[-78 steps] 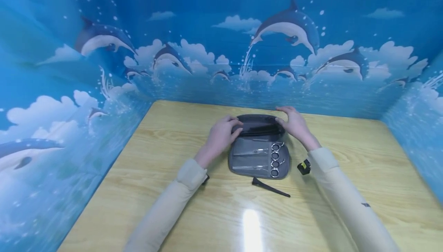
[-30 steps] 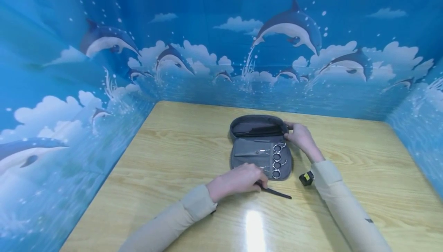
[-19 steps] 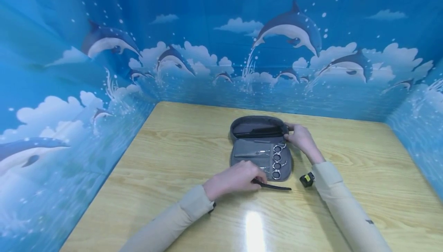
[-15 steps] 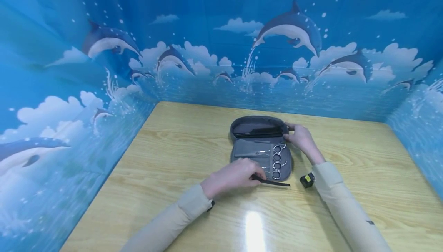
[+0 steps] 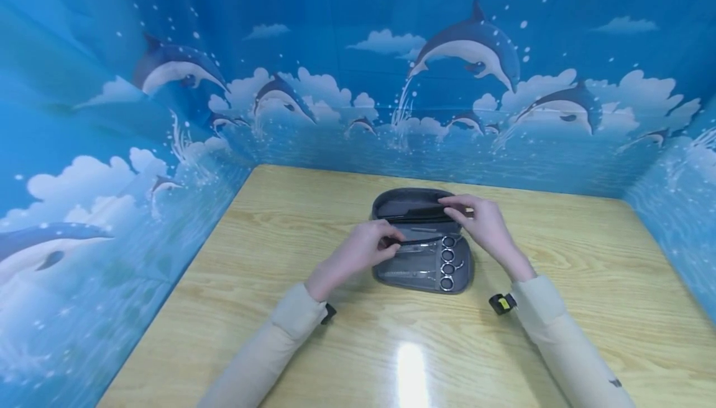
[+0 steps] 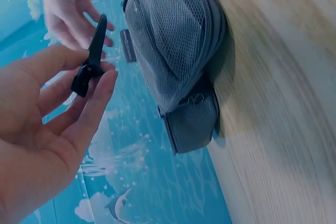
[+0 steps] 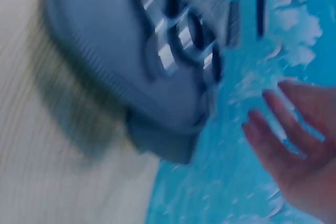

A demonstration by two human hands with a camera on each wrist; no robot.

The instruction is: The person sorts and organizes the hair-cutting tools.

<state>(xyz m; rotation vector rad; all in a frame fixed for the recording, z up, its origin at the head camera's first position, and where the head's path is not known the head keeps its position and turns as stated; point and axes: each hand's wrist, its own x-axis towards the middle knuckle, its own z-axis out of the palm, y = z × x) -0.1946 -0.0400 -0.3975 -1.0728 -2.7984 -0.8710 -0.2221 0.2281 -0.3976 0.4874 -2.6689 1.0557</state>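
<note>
Black and slim, the hair clip [image 6: 96, 51] sits pinched between the thumb and fingers of your left hand [image 5: 362, 249], which has just lifted it from in front of the case [image 5: 463, 273] and brought it over the near half. The left wrist view shows it held clear, tapered end toward your right hand [image 5: 482, 218]. That hand has let go of the case's side; its fingers now reach out, grasping nothing, by the far half's right end, though you cannot tell whether they brush it. For the work, this leaves the clip off the bench [image 5: 268, 252] and your right hand free, but probably nothing steadying the case. It lies unfolded, with scissors [image 5: 447, 262] sleeved in the near half, rings to the right, and a dark, comb-like piece [image 5: 422, 213] in the far half. Beyond the bench hangs the dolphin backdrop [image 5: 335, 137].
</note>
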